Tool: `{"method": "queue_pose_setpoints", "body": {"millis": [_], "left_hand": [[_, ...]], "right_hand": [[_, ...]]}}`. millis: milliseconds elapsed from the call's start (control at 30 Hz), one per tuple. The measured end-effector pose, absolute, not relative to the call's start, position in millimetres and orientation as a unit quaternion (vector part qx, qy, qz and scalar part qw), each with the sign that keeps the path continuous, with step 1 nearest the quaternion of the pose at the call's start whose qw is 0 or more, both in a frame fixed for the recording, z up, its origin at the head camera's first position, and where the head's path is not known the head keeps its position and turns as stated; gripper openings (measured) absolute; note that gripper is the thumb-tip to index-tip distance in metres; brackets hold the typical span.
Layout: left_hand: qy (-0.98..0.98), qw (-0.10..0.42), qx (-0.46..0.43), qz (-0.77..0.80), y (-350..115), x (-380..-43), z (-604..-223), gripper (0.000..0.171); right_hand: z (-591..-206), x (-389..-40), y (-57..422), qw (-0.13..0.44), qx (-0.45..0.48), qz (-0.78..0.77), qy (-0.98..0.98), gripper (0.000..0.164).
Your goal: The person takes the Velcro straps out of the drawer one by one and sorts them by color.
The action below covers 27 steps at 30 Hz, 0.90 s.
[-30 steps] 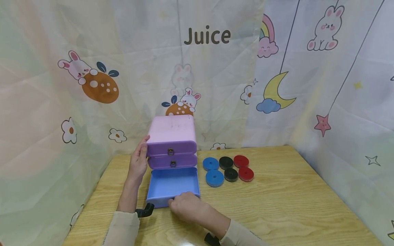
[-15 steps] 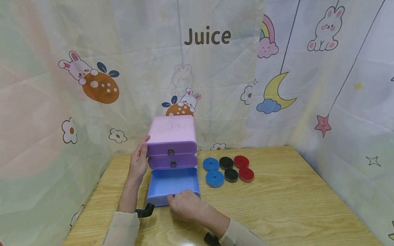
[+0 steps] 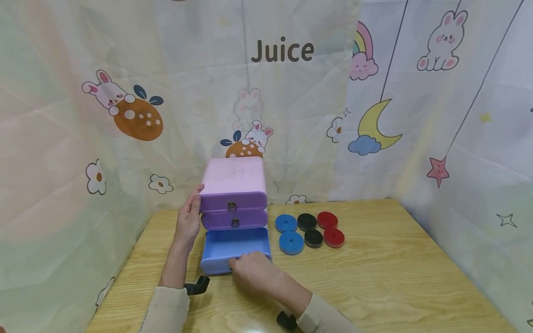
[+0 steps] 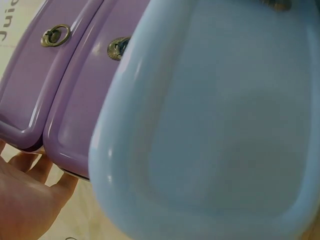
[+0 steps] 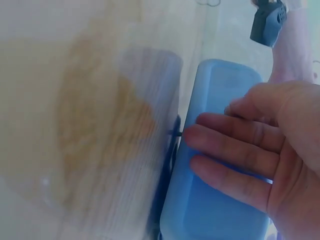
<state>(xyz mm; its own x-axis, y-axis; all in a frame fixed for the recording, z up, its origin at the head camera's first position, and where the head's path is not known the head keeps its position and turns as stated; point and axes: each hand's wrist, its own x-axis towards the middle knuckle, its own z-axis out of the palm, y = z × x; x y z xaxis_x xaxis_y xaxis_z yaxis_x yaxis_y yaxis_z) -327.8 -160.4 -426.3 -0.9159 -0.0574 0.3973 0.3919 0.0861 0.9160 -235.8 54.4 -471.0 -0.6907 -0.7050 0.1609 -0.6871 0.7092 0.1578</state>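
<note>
A small cabinet (image 3: 235,175) with a pink top has two purple drawers (image 3: 233,201) closed above a blue drawer (image 3: 237,244) that is pulled out. Nothing lies on the visible floor of the blue drawer. My left hand (image 3: 189,218) presses fairly straight fingers against the cabinet's left side, also seen in the left wrist view. At the blue drawer's front, my right hand (image 3: 255,272) has thumb and forefinger at the small metal pull (image 5: 228,109), which is mostly covered. Its other fingers (image 5: 225,177) point down across the blue front.
Right of the cabinet, flat round discs lie in two rows on the wooden table (image 3: 374,268): blue discs (image 3: 291,242), black discs (image 3: 307,221) and red discs (image 3: 334,237). A printed cloth (image 3: 291,111) hangs behind and along both sides.
The blue drawer has slid a little inward, and my right hand has moved forward with it. My left hand keeps its place on the cabinet's side.
</note>
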Motion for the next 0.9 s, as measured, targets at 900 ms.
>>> {"method": "queue_pose_setpoints", "body": {"millis": [900], "left_hand": [[-0.715,0.158,-0.113,-0.672,-159.9,-326.3,-425.7,0.051]], "right_hand": [[-471.4,-273.8,65.7,0.059,0.373,0.145,-0.915,0.01]]}}
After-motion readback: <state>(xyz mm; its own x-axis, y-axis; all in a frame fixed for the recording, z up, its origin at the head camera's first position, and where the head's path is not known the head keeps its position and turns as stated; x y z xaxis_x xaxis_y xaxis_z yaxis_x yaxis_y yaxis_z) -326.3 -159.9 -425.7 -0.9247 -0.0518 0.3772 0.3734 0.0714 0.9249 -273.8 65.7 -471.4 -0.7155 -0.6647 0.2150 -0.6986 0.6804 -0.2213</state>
